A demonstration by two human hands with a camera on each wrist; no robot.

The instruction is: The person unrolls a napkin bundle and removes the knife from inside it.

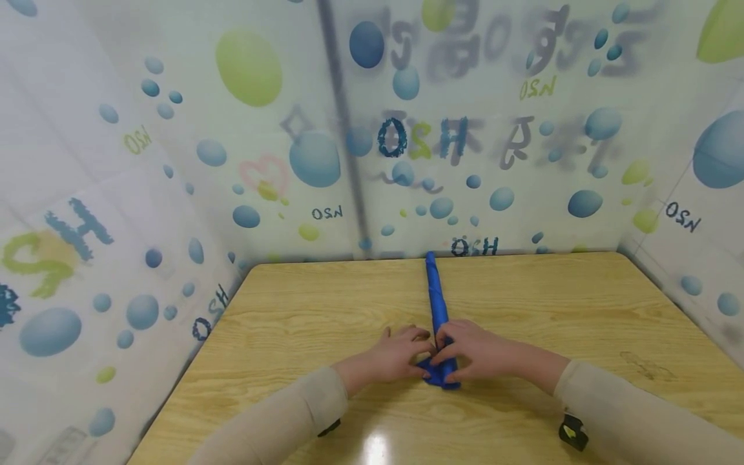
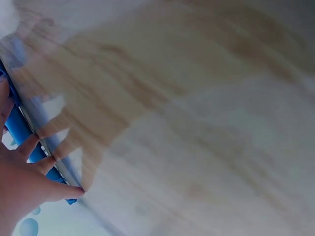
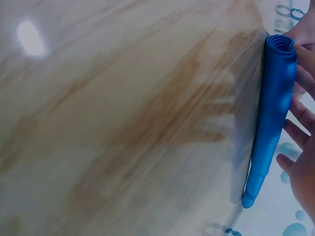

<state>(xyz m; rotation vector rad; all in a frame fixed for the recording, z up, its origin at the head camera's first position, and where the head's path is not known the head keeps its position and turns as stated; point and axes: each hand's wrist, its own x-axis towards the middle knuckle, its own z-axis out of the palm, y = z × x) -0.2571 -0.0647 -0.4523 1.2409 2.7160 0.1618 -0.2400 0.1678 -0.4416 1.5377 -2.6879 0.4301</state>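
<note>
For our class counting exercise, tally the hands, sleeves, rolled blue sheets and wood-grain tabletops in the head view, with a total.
Left hand and right hand: 2
Left sleeve and right sleeve: 2
Rolled blue sheet: 1
Wood-grain tabletop: 1
Total: 6

bk wall [image 1: 482,169]: colored H2O [image 1: 420,139], rev. | L wall [image 1: 136,206]: lg H2O [image 1: 80,230], rev. | bk wall: grey chars [image 1: 459,58], illeg

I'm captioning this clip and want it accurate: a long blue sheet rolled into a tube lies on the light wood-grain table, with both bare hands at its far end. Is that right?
Not quite: the hands are at the wrong end. The head view shows the left hand and right hand at the near end of the blue rolled sheet on the wood-grain table.
</note>
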